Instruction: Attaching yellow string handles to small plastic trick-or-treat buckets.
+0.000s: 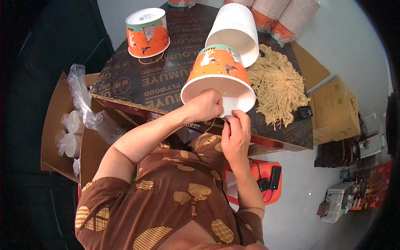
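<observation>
Unless well braced by the left hand (207,106) and the right hand (236,133), could lose the orange paper bucket (221,68) over the near edge of the dark tabletop (137,93), being tipped on its side at the centre of the frame, wide mouth toward the lower edge. Could bend or tear the rim, too, under a hard tug on the thin tan cord (210,126) hanging by the left hand. Curled into a fist at the mouth on the left; drawn narrow at the rim on the right, thumb beside fingertips. Cannot tell, with the knuckles in front, of any firm pinch on cord or rim. Could also knock the white bucket (233,25), lying on its side just behind at upper centre, if shoved back carelessly, or snag the loose cord bundle (278,85) right of centre, being easily tangled.

Note pale lettering across the board and a reddish front edge. Find, mouth-down at upper left, a second orange bucket (148,37) with a cord loop (152,61) at its rim; near the right corner, a small black object (305,111); at upper right, nested paper buckets (287,21) in clear wrap.

Look around for an open carton (52,133) at left, with a clear plastic bag (81,85) over its side; another carton (333,110) at right; a red stool (271,199) at lower right of centre, bearing a black device (275,177); grey floor (291,216) beyond.
</observation>
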